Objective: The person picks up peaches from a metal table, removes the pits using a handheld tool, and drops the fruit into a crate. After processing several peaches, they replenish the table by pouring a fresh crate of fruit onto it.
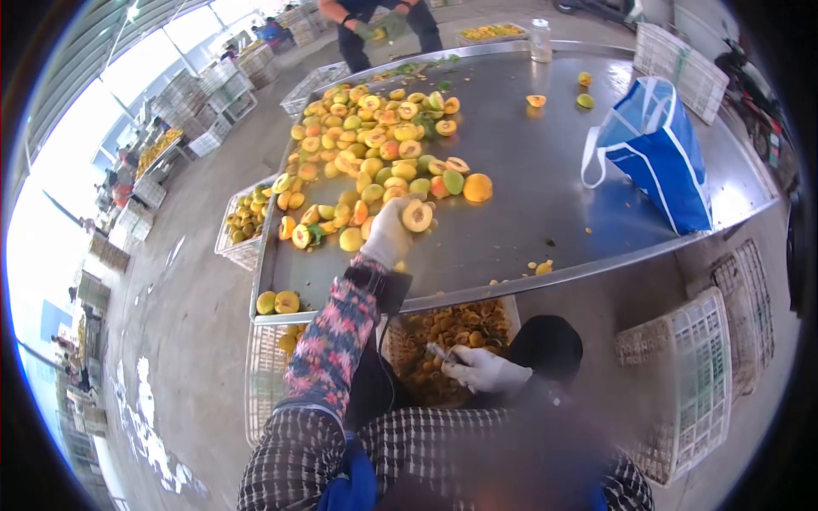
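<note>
My left hand (392,235), in a white glove, reaches over the metal table and closes on a halved yellow peach (417,216), cut face and pit hollow toward me. Just beyond it spreads a heap of peaches (375,162), some whole and some cut in half. Lower down, my right hand (487,371), also gloved, is wrapped around a small metal tool (438,351) whose exact kind I cannot make out. That hand is above a crate of peach scraps (464,328) under the table edge.
A blue bag (660,170) and a clear jar (540,41) stand on the metal table (511,221). White crates (677,383) stand at the right; a crate of peaches (247,217) sits at the left. Across the table, another person's gloved hands (375,31) hold fruit.
</note>
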The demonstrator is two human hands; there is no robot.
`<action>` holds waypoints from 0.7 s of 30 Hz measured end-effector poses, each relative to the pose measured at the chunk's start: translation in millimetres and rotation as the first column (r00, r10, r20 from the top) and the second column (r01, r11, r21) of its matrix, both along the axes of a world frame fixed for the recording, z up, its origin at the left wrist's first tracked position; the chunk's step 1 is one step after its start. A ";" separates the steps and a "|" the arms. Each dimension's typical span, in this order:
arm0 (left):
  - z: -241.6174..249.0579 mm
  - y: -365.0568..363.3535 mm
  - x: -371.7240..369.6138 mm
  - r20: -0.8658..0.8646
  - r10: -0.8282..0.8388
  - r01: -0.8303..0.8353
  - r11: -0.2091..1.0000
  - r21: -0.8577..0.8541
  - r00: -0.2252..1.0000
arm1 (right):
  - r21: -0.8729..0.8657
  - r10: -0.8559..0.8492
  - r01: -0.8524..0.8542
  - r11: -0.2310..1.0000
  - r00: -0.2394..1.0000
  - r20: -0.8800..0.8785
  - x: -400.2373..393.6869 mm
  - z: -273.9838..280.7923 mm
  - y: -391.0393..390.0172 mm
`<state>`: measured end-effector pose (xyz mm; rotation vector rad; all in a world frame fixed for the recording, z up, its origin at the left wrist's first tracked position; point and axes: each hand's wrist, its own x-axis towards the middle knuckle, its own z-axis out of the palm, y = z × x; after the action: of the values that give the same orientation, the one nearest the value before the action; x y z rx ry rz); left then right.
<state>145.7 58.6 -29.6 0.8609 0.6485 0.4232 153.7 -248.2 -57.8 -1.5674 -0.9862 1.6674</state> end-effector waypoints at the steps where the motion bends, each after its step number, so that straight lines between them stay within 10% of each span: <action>1: 18.1 -14.9 -20.5 0.030 0.004 -0.005 1.000 0.029 1.000 | 0.089 -0.047 0.047 0.995 0.999 -0.004 1.8 -4.8 1.7; 7: 43.9 -84.0 -91.8 0.197 0.046 -0.054 0.998 0.035 0.979 | 0.722 -0.433 0.096 0.685 0.850 0.299 2.7 28.1 30.8; 16: 50.7 -129.2 -108.6 0.351 0.179 -0.239 0.962 0.135 0.919 | 0.797 -0.616 -0.024 0.603 0.621 0.484 -30.0 78.5 63.0; 21: 48.3 -114.5 -132.8 0.486 -0.097 0.137 0.989 -0.048 0.868 | 0.734 -0.552 -0.028 0.679 0.639 0.535 -22.3 75.7 61.0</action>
<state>12.9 -55.9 18.7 0.6753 0.1458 0.4772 131.3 -187.2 18.0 -1.7037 -1.4307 0.2513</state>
